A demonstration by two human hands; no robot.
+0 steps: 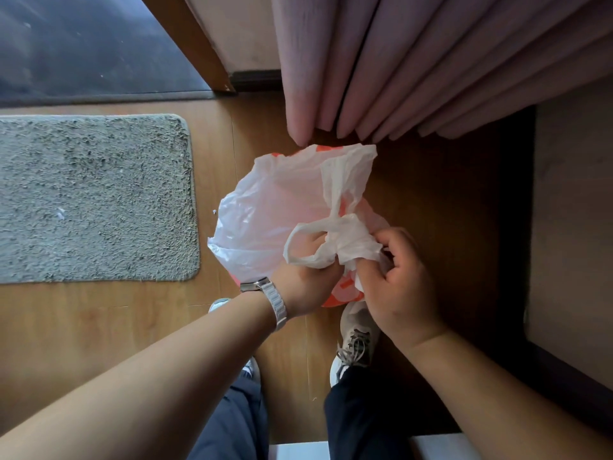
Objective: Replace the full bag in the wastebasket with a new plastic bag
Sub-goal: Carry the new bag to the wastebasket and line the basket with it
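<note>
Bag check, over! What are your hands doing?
Left hand and right hand both gripping white plastic bag handles. Bag over orange wastebasket. Nothing blocking.

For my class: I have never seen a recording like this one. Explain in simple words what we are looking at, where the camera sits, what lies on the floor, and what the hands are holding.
There is no machine here. A person wears one camera on the head, so the single picture looks straight down at their own arms, legs and shoes. The left hand, with a wristwatch, and the right hand both grip the bunched top of a thin white plastic bag. The left fingers pass through a handle loop. Orange shows at the bag's far and near edges; what it belongs to I cannot tell. On the wooden floor lies a grey mat to the left. A pink curtain hangs beyond the bag.
</note>
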